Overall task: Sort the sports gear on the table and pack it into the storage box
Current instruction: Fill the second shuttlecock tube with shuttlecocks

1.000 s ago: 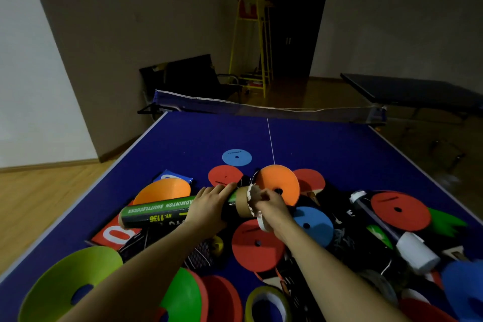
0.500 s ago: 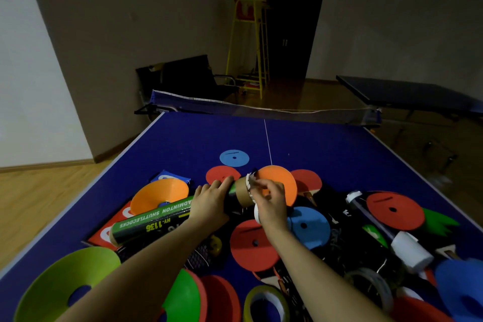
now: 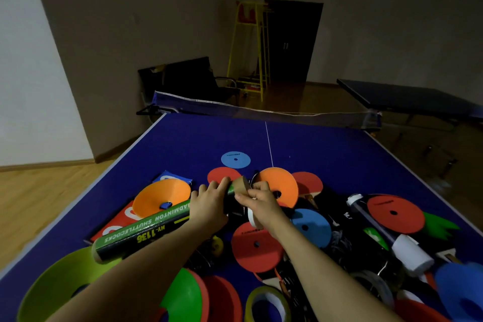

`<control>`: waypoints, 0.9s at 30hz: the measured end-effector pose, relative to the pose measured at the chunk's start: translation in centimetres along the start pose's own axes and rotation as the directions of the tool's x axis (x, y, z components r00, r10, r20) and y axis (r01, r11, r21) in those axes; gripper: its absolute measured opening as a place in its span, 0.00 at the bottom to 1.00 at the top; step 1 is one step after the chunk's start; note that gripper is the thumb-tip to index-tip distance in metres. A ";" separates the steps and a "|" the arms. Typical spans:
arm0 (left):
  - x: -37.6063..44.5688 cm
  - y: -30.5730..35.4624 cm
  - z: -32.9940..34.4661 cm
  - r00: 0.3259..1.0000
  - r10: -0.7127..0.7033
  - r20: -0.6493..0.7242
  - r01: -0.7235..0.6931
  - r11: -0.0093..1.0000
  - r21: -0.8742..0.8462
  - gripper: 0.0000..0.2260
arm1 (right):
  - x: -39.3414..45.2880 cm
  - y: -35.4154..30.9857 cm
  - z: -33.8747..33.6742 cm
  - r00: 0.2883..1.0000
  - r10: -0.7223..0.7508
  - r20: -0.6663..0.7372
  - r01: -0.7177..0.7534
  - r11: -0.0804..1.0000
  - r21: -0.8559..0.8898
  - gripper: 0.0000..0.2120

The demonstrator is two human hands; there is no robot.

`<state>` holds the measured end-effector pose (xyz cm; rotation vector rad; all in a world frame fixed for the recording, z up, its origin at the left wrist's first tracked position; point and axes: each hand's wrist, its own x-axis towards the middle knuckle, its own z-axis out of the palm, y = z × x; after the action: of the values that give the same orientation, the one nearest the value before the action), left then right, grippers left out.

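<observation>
Dim room, blue table-tennis table (image 3: pixel 326 154) strewn with coloured discs and cones. Left hand (image 3: pixel 209 206) wraps around shuttlecock tube (image 3: pixel 146 227), held tilted above clutter. Right hand (image 3: pixel 261 201) pinches tube's brown end cap (image 3: pixel 241 184), white strip beneath palm.

The green-and-black shuttlecock tube (image 3: pixel 146 232) carries white lettering — "BADMINTON SHUTTLECOCKS" — and beneath it, in yellow, "HY-1136". Just behind the tube, a red card (image 3: pixel 115 225) shows white rounded figures, too hidden to read.
</observation>
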<state>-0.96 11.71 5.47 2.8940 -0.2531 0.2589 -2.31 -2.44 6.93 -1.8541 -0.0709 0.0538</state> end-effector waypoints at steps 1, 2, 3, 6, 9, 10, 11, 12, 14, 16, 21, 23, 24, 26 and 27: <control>0.0 0.0 0.0 1.000 0.002 -0.001 -0.002 1.000 0.012 0.36 | 0.0 0.0 0.0 1.000 0.019 0.018 -0.019 1.000 0.005 0.15; 0.0 -0.1 0.0 1.000 0.006 -0.003 -0.006 1.000 0.022 0.36 | 0.0 0.1 0.1 0.999 0.032 0.027 -0.032 0.999 0.007 0.16; 0.0 -0.2 0.0 1.000 0.012 -0.007 -0.012 0.999 0.033 0.35 | -0.1 0.2 0.2 0.999 0.040 0.026 -0.041 0.999 0.012 0.16; 0.2 -0.5 -0.1 1.000 0.027 -0.010 -0.027 0.998 0.049 0.35 | -0.3 0.2 0.7 1.000 0.026 -0.006 -0.026 1.000 -0.001 0.16; 0.5 -0.7 -0.3 1.000 0.026 -0.007 -0.026 1.000 0.008 0.35 | -0.2 0.4 1.0 0.997 -0.010 -0.078 0.013 0.999 0.044 0.13; 0.5 -0.7 -0.4 1.000 0.028 -0.004 -0.028 1.000 0.000 0.35 | -0.2 0.1 1.1 0.990 -0.004 -0.140 0.018 0.995 0.098 0.13; 0.5 -0.8 -0.4 0.999 0.035 0.002 -0.035 0.999 -0.004 0.35 | 0.0 -0.1 1.1 0.977 0.015 -0.213 0.019 0.988 0.155 0.13; 0.3 -0.9 -0.4 0.999 0.046 0.010 -0.046 0.999 -0.005 0.35 | 0.1 -0.5 1.1 0.959 0.032 -0.280 0.023 0.981 0.190 0.14; 0.0 -1.0 -0.5 0.996 0.081 0.032 -0.081 0.997 -0.009 0.36 | 0.4 -0.9 1.4 0.940 0.067 -0.334 0.009 0.975 0.222 0.15; 0.0 -0.9 -0.5 0.991 0.126 0.042 -0.125 0.992 -0.019 0.37 | 1.0 -0.8 1.4 0.938 0.122 -0.324 -0.027 0.959 0.282 0.11; 0.2 -1.3 -0.5 0.975 0.211 0.068 -0.212 0.977 0.006 0.38 | 0.3 -1.0 1.0 0.969 0.212 -0.125 -0.145 0.904 0.401 0.21; 0.1 -1.3 -0.6 0.965 0.250 0.080 -0.255 0.965 0.054 0.36 | -0.2 -0.9 0.8 0.971 0.207 -0.117 -0.153 0.920 0.360 0.25; 0.0 -1.2 -0.7 0.961 0.264 0.083 -0.270 0.960 0.071 0.35 | -0.3 -0.8 0.8 0.971 0.196 -0.134 -0.140 0.927 0.347 0.25; -0.1 -0.9 -0.9 0.956 0.273 0.107 -0.283 0.954 0.102 0.35 | -0.3 -0.8 1.2 0.970 0.193 -0.146 -0.129 0.923 0.362 0.26; -0.2 -0.7 -0.9 0.953 0.276 0.124 -0.290 0.950 0.118 0.35 | -0.3 -0.7 1.4 0.971 0.186 -0.150 -0.120 0.923 0.365 0.26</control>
<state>-1.13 12.66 6.12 3.0029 -0.6995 0.1751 -2.76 -0.92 7.21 -1.4925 0.2015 0.0048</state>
